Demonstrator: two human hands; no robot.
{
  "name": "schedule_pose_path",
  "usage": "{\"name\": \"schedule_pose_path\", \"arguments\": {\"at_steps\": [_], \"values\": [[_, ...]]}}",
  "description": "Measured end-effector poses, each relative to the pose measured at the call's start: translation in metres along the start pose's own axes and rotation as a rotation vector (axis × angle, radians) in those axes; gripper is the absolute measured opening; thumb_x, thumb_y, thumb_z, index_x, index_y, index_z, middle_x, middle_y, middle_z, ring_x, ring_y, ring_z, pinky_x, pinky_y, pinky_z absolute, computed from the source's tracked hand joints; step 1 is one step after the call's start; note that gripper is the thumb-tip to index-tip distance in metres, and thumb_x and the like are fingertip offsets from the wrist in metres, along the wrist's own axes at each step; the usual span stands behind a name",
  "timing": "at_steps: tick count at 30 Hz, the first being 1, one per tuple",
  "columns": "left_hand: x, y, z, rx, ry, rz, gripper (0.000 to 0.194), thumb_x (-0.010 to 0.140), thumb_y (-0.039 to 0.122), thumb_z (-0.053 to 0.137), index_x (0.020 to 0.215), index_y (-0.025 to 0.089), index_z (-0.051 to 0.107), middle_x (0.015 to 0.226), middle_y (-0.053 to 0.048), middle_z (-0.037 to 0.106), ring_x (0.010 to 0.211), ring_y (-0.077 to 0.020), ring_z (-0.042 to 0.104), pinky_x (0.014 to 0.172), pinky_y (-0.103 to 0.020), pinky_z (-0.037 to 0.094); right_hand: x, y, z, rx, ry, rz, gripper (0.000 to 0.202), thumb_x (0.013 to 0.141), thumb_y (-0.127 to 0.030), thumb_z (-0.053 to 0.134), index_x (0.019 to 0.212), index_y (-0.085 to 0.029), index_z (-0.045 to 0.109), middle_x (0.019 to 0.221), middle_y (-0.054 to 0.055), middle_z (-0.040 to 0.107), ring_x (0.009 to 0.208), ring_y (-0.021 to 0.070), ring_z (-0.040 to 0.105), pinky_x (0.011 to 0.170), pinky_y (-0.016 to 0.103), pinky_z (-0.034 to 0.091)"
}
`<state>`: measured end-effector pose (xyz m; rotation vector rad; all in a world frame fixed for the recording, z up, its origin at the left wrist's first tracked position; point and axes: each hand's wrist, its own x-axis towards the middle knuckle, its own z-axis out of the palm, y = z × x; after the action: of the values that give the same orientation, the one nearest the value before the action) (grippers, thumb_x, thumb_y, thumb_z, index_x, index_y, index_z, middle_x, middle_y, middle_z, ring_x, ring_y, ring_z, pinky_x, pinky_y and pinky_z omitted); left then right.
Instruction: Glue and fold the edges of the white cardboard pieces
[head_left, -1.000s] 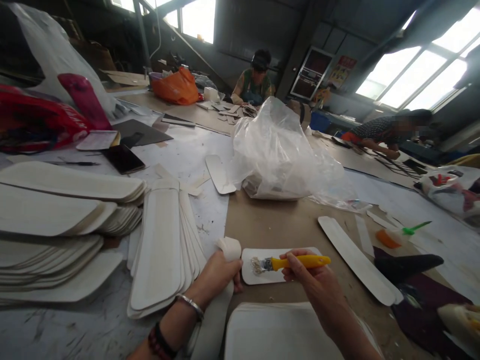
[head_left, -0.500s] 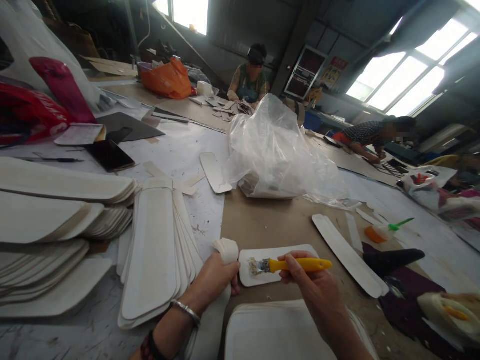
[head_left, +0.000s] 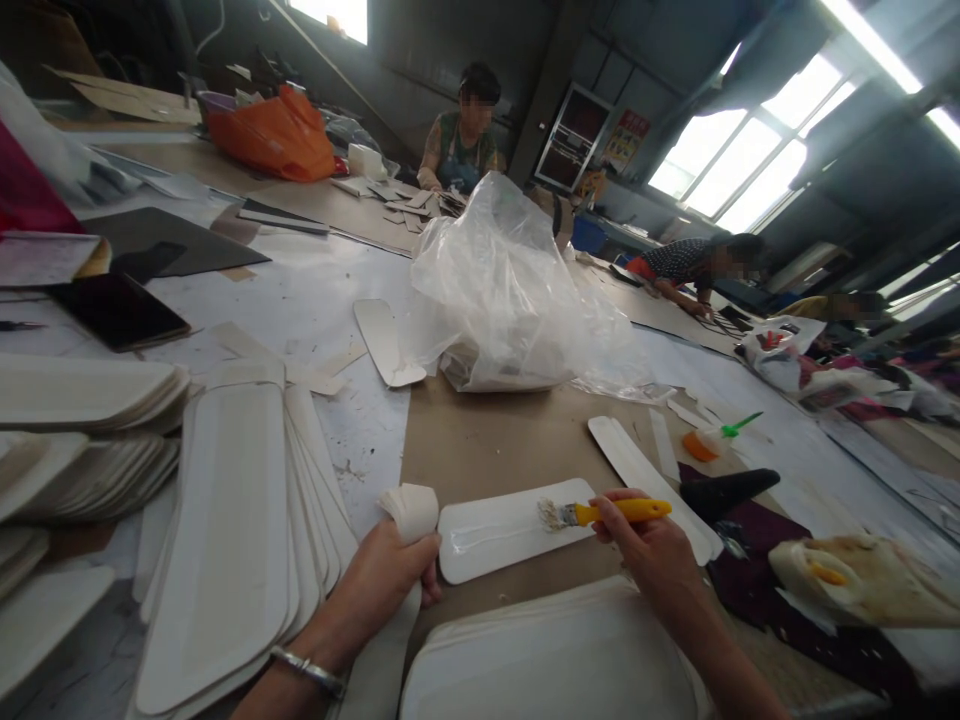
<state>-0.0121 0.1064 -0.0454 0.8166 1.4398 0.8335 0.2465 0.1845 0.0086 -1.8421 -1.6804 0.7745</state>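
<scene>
My right hand (head_left: 651, 535) grips a brush by its yellow handle (head_left: 634, 511). The brush's bristles (head_left: 553, 515) touch a long white panel with rounded corners (head_left: 499, 535), near its right end. A wet, glossy streak runs along the panel's left and middle part. My left hand (head_left: 390, 570) is closed around a bundle of white strips (head_left: 411, 512), whose curled ends stick up above the fingers. That hand's fingertips are at the panel's left end; whether they touch it I cannot tell. A stack of larger white panels (head_left: 555, 665) lies just in front of me.
Fanned white panels (head_left: 217, 540) and more stacks (head_left: 82, 390) lie at left. A clear plastic bag (head_left: 502, 300) stands behind. At right are another panel (head_left: 645, 480), a black pointed object (head_left: 731, 493) and a glue-smeared container (head_left: 832, 575). Two people (head_left: 469, 135) (head_left: 686, 270) work farther back.
The brush has moved from the panel's left part to its right end, leaving a shiny wet streak. My left hand keeps its hold on the strips. The camera view has turned right.
</scene>
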Motion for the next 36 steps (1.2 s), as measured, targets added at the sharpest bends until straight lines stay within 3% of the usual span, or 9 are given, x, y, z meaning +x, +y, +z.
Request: {"name": "schedule_pose_path", "arguments": {"at_steps": [7,13,17,22,25,27,30,33,36], "values": [[0.004,0.0,0.001,0.053,-0.001,-0.005,0.041,0.057,0.053,0.045,0.039,0.018,0.053,0.047,-0.01,0.06,0.048,-0.0196,0.054,0.056,-0.029,0.042,0.014,0.009,-0.027,-0.221,0.14,-0.131,0.042,0.074,-0.061,0.046,0.081,-0.021,0.06,0.063,0.003,0.064,0.062,0.0237,0.063,0.063,0.034,0.045],[0.006,-0.001,0.003,0.083,0.012,-0.011,0.041,0.057,0.054,0.044,0.038,0.019,0.052,0.046,-0.01,0.059,0.048,-0.0196,0.054,0.057,-0.03,0.041,0.015,0.006,-0.026,-0.27,0.184,-0.259,0.039,0.076,-0.057,0.044,0.077,-0.021,0.058,0.062,0.003,0.061,0.055,0.0206,0.059,0.058,0.032,0.043],[0.007,-0.005,0.003,0.086,0.014,-0.002,0.04,0.058,0.052,0.044,0.038,0.018,0.052,0.044,-0.009,0.059,0.047,-0.0195,0.053,0.057,-0.03,0.041,0.009,-0.001,-0.018,-0.198,0.065,-0.244,0.038,0.077,-0.057,0.046,0.078,-0.02,0.058,0.056,0.002,0.059,0.051,0.0203,0.058,0.057,0.032,0.044],[0.006,-0.004,0.002,0.058,0.01,-0.006,0.04,0.058,0.052,0.045,0.039,0.018,0.053,0.047,-0.009,0.06,0.047,-0.0188,0.053,0.056,-0.029,0.042,-0.008,-0.024,0.001,0.179,-0.121,-0.119,0.037,0.074,-0.055,0.057,0.086,-0.019,0.057,0.069,0.005,0.064,0.063,0.0211,0.063,0.06,0.03,0.049],[0.003,-0.001,0.002,0.045,0.011,-0.009,0.039,0.059,0.051,0.046,0.04,0.018,0.053,0.047,-0.009,0.06,0.047,-0.0186,0.054,0.055,-0.028,0.042,-0.019,-0.039,0.021,0.344,-0.242,-0.125,0.035,0.074,-0.053,0.06,0.083,-0.019,0.057,0.07,0.005,0.064,0.062,0.0198,0.062,0.06,0.03,0.051],[0.001,0.0,0.002,0.043,0.019,-0.012,0.038,0.059,0.05,0.045,0.04,0.018,0.053,0.047,-0.009,0.06,0.048,-0.0186,0.054,0.055,-0.028,0.042,-0.021,-0.04,0.029,0.326,-0.287,-0.168,0.035,0.075,-0.053,0.058,0.081,-0.019,0.057,0.067,0.004,0.062,0.06,0.0189,0.061,0.059,0.029,0.05],[0.0,0.002,0.002,0.045,0.024,-0.01,0.038,0.058,0.049,0.046,0.04,0.017,0.054,0.047,-0.009,0.06,0.048,-0.0188,0.054,0.056,-0.028,0.042,-0.013,-0.026,0.025,0.079,-0.164,-0.242,0.035,0.077,-0.054,0.054,0.08,-0.019,0.059,0.063,0.002,0.061,0.056,0.0183,0.059,0.056,0.028,0.047],[0.0,0.001,0.002,0.046,0.023,-0.005,0.038,0.057,0.049,0.046,0.04,0.017,0.054,0.048,-0.01,0.06,0.049,-0.0196,0.055,0.055,-0.028,0.042,0.003,-0.008,0.003,-0.144,0.02,-0.252,0.037,0.078,-0.055,0.049,0.081,-0.02,0.06,0.058,0.001,0.061,0.055,0.0196,0.061,0.057,0.029,0.046],[0.002,0.0,0.001,0.051,0.016,0.005,0.038,0.059,0.049,0.045,0.04,0.017,0.054,0.049,-0.01,0.061,0.05,-0.02,0.055,0.056,-0.029,0.042,0.014,0.001,-0.018,-0.265,0.114,-0.271,0.039,0.077,-0.057,0.047,0.078,-0.02,0.06,0.054,0.001,0.06,0.053,0.0205,0.061,0.055,0.03,0.044]]}}
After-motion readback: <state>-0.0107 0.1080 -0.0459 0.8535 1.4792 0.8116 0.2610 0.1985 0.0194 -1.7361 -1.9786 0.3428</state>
